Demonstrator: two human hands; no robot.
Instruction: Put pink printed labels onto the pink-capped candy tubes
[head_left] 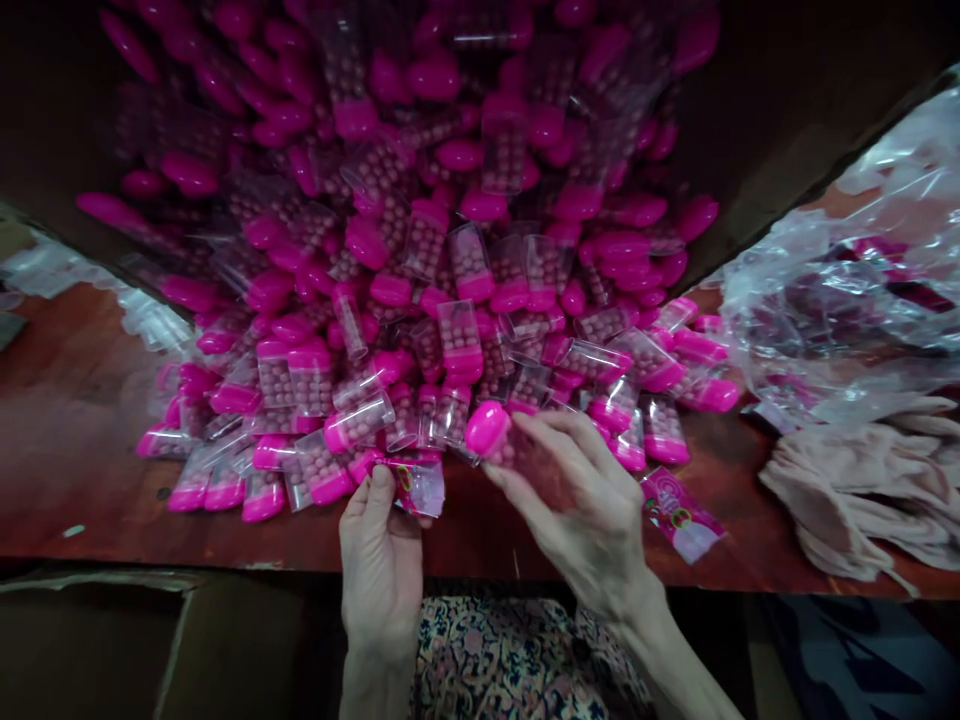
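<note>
While the left hand (386,548) pinches a printed pink plastic sleeve (424,487) under its thumb, the right hand (581,500) has a pink-capped clear container of little pink balls (487,430) gripped between thumb and fingers, cap poking out past the fingertips toward the left. So my read is we're at the pairing-up step: one sleeve, one container, both picked up but still apart. Next move probably calls for getting the sleeve's edge open (can't tell if it is) and lining the container up with it, so the left thumb might need to shift. Just beyond both sets of fingertips there's a big pile of matching containers (460,340), and another printed sleeve (682,515) lies right beside the right wrist.
</note>
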